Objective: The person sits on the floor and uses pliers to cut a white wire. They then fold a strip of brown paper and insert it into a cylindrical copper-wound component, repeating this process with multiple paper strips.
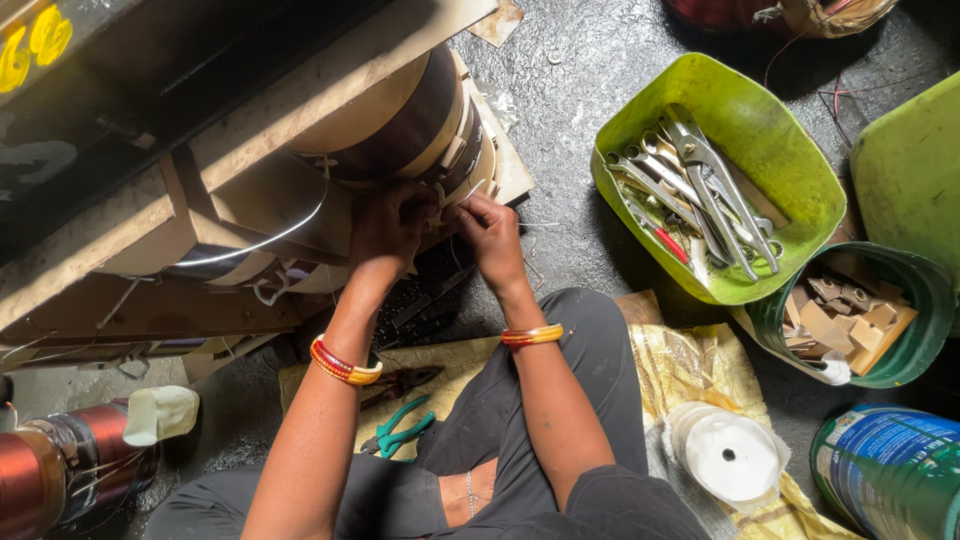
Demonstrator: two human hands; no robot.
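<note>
Both hands are working at the end of the wound coil lying on the floor — the left hand and right hand are pinching thin white tape, fingers closed on it. Green pliers are lying below — a green tool tub is sitting well apart.

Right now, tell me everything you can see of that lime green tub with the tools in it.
The lime green tub is a plastic container, apparently cut open, tilted on the dark floor to the right of the person's hands. It holds a heap of metal hand tools: pliers, spanners and a red-handled one. Its lower edge meets a dark green bucket holding pieces that look like cardboard. No hand touches it.
</note>
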